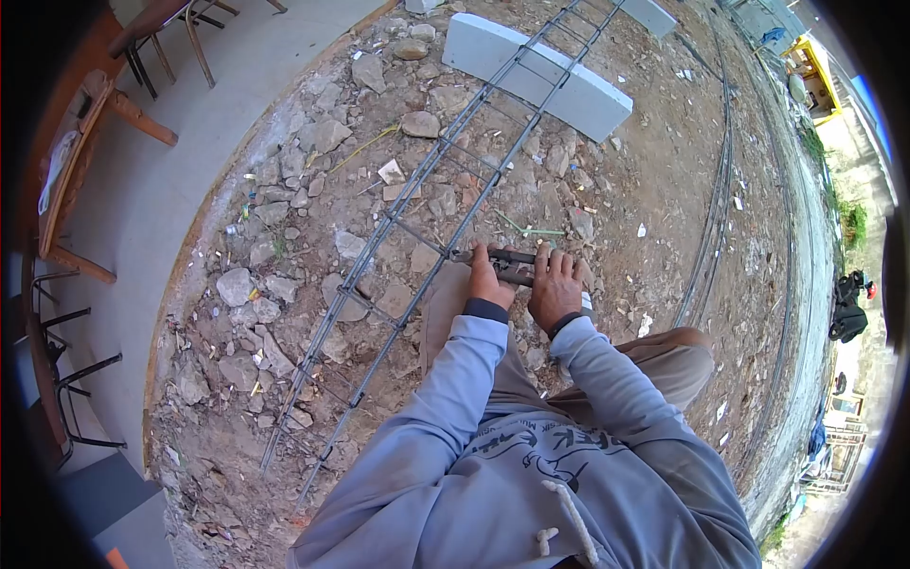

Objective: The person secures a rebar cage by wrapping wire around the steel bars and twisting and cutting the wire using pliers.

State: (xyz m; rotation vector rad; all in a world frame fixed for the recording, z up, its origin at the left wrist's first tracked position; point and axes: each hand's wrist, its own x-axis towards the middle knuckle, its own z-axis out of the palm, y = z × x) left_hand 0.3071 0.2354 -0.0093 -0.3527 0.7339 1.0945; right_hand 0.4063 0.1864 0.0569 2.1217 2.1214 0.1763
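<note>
A long rebar cage [488, 180] of thin steel bars tied with square links runs diagonally over the ground and across a pale concrete block [588, 102]. In front of my body, a dark metal hand tool [514, 266] points left, its tip at the cage's near bar. My left hand [487, 283] is closed around the tool close to its head. Farther back on the handles, my right hand [557, 287] is wrapped with its fingers over the top. Whether the tool's jaws grip a tie wire is too small to tell.
Rubble and stones [235, 286] cover the ground left of the cage. Long loose bars [725, 180] lie to the right. A tiled floor edge, a wooden bench [71, 171] and metal-legged chairs stand at the left. A second pale block [650, 15] is at the top.
</note>
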